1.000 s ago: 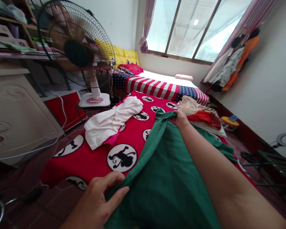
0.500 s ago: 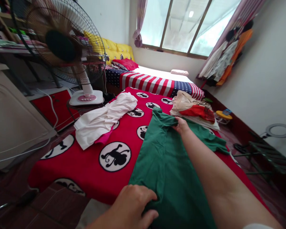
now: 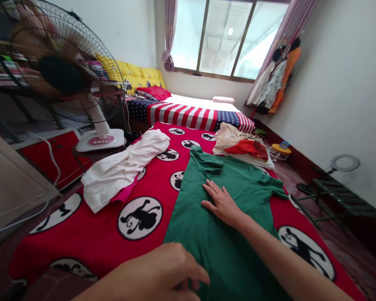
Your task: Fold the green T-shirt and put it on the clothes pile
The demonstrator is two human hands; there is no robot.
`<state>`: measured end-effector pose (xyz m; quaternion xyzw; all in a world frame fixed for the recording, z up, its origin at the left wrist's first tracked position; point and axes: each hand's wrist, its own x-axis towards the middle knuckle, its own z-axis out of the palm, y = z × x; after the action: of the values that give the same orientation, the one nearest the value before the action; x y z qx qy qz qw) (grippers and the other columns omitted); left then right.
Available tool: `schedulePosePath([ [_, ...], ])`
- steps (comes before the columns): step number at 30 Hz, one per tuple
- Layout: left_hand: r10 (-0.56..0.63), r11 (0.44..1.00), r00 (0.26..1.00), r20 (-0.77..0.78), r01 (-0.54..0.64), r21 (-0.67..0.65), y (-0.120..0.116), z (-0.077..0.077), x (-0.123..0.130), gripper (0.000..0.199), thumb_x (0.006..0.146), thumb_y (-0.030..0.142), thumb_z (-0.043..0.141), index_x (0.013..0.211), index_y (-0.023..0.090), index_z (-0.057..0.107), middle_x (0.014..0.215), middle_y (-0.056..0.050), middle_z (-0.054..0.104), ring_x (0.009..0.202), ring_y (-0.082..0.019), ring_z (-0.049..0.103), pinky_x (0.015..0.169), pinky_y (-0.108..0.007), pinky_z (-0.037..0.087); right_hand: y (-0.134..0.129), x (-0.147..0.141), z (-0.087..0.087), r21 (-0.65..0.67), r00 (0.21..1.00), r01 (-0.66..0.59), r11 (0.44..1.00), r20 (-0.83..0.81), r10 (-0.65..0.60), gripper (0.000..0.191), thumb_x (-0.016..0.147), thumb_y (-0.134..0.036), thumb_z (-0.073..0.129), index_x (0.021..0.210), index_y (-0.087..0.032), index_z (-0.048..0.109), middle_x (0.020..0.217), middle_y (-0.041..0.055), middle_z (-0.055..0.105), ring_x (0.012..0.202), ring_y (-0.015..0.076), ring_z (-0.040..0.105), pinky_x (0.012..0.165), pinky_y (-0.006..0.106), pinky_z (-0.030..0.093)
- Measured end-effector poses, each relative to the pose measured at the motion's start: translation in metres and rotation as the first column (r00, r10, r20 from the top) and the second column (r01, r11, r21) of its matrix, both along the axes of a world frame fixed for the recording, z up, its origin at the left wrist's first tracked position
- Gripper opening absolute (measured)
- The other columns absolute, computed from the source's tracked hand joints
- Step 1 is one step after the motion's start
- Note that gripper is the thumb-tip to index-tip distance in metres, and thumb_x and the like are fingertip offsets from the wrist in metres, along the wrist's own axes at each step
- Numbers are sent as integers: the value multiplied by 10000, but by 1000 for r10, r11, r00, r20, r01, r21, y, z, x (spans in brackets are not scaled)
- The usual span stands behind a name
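Head view, right on the action: green T-shirt (image 3: 213,246) lying flat, lengthwise down a red blanket (image 3: 90,242) printed with monkey circles, collar (image 3: 203,161) toward the window (image 3: 219,37), one sleeve (image 3: 277,192) out to the right. Right hand (image 3: 222,205) palm-down on the shirt's middle, fingers (image 3: 211,188) spread apart, nothing pinched. Left hand (image 3: 163,271) at the near end, fingers (image 3: 200,276) curled and slightly apart over the cloth; grip or mere touch, impossible to tell from here. Done so far: shirt spread out, upper part fairly smooth, no fold across it. Remaining: near end rumpled and running out of frame, second sleeve not clearly in sight. Beside the shirt, a crumpled white garment (image 3: 122,169) over pink cloth (image 3: 123,194); past the collar, a heap of beige and red clothes (image 3: 241,146).
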<state>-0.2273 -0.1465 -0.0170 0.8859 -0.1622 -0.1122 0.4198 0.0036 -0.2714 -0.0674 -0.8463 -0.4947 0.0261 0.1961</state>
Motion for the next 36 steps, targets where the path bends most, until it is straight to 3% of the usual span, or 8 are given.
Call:
schedulePosePath([
  [3,143,984,983,118,-154,89,28,18,35,303,830,349,612,1109,266,695,953,-34,740,851,-190,673,747,-228,482,-11,13,-6,153,980,184,971,-104,-169,445,839,-433,545,1211,-193,595,1387,116,506,1308,275,421,1106,484,278],
  [6,351,930,915,202,-366,42,62,12,97,271,791,342,609,993,218,739,907,-57,746,846,-216,669,774,-276,490,-8,43,-6,336,925,361,870,-244,-290,328,811,-365,543,1067,-180,633,1175,128,629,1062,254,609,960,410,460],
  [10,662,749,743,98,-650,-131,110,-7,189,266,697,261,667,930,157,739,924,-86,739,906,-248,664,827,-306,493,9,87,-10,390,839,527,755,-378,-391,412,778,-355,521,1135,-153,555,1186,168,597,926,239,670,775,377,555],
  [17,786,568,603,-139,-792,-223,154,-21,294,362,874,215,570,1205,72,540,880,-87,690,706,-149,670,623,-257,537,39,134,-16,342,704,676,652,-561,-436,568,752,-421,510,1247,-145,463,1103,175,612,815,240,679,527,320,567],
  [22,805,519,570,-166,-811,-270,162,-34,333,271,903,323,584,1075,115,595,877,-39,656,677,-122,630,608,-275,546,48,139,-17,358,727,669,652,-501,-470,758,718,-473,555,1392,-171,385,1139,170,577,810,261,653,608,375,561],
  [28,819,563,563,113,-747,-354,163,-40,351,303,766,216,693,1039,88,664,825,-78,713,766,-181,671,688,-254,528,48,141,-23,513,834,551,658,-349,-427,469,682,-243,497,1112,-197,679,1014,90,646,752,221,613,747,370,531],
  [32,810,576,499,307,-773,-265,161,-47,354,164,751,183,674,910,155,703,835,-56,703,815,-191,659,769,-298,519,48,148,-31,639,817,551,536,-284,-502,447,707,-223,461,1074,-127,697,1035,125,633,889,246,617,835,380,512],
  [36,751,576,466,467,-809,-119,153,-46,348,132,756,156,648,874,167,707,984,-97,666,999,-252,606,908,-388,467,48,145,-32,620,804,545,565,-193,-563,440,716,-213,495,1091,-87,688,1110,178,586,1050,301,568,928,433,463],
])
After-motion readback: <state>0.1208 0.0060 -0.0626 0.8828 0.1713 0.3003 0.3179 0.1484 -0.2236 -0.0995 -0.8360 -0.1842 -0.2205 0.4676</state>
